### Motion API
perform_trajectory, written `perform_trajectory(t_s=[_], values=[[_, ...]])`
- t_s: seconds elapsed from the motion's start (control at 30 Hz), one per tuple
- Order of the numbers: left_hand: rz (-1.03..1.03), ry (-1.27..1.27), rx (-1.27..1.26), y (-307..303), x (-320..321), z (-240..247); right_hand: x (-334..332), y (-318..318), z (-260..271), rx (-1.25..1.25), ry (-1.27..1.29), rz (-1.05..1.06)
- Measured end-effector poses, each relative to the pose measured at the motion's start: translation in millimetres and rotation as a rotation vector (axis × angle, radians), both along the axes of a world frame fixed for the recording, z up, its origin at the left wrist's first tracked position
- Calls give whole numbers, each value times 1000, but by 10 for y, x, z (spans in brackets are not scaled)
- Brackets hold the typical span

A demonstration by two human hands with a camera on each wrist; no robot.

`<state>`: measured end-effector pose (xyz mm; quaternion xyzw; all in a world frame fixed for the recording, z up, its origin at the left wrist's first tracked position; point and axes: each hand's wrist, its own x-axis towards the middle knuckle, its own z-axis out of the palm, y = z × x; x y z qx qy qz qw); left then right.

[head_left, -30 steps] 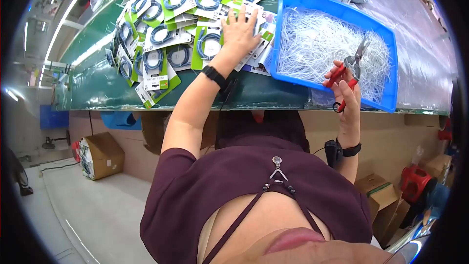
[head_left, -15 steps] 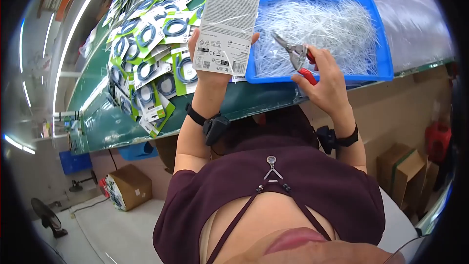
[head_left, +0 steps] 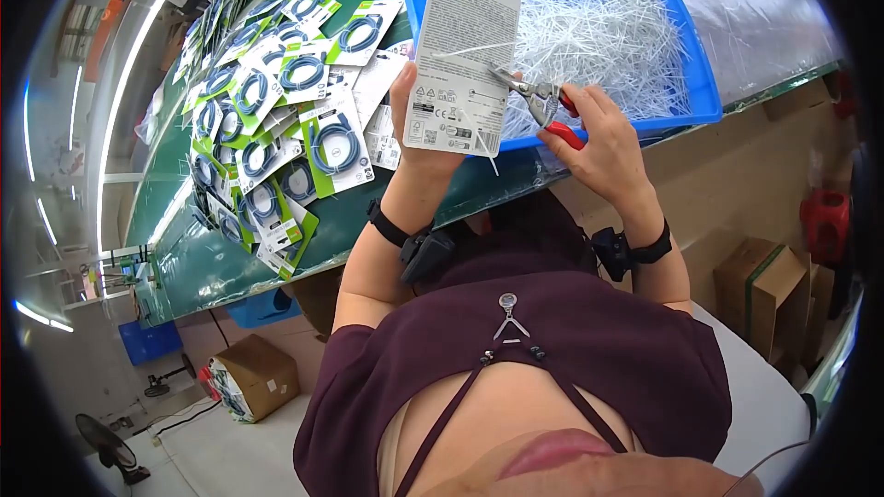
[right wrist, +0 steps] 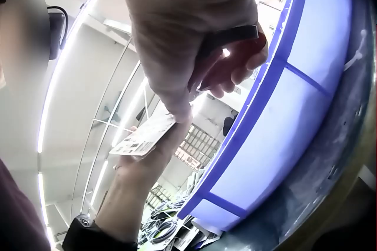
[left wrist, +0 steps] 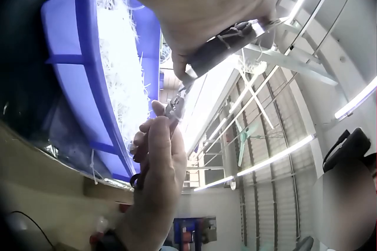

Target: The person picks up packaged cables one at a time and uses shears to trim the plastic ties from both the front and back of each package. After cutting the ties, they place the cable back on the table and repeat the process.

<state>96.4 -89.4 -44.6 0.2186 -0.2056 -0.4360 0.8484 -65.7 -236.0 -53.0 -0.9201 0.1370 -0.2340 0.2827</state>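
My left hand (head_left: 425, 162) holds up a blister card (head_left: 465, 64), its printed white back turned to the head camera. Thin white plastic ties (head_left: 479, 51) stick out from the card's back, one crossing it and another hanging past its lower edge. My right hand (head_left: 605, 140) grips red-handled cutters (head_left: 545, 106), whose metal tips overlap the card's right edge in the head view. In the left wrist view the right hand (left wrist: 159, 157) and cutters are seen beyond the card. The right wrist view shows the red handles (right wrist: 227, 65) within the curled fingers.
Behind the card stands a blue tray (head_left: 704, 97) filled with cut white plastic strips (head_left: 608, 37). To the left, many carded grey-blue cables (head_left: 262, 120) lie heaped on the green table (head_left: 368, 212). Cardboard boxes (head_left: 769, 285) stand on the floor at right.
The left hand has gone from resting on the heap to lifting a card, now further right over the tray's edge. The right hand has turned the cutters leftward, bringing their tips to the card.
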Motion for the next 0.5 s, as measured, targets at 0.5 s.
perform_trajectory(t_s=[0.5], values=[[33,-58,91,-130,-90,-134,-119,-24,-41,66,19,-37]])
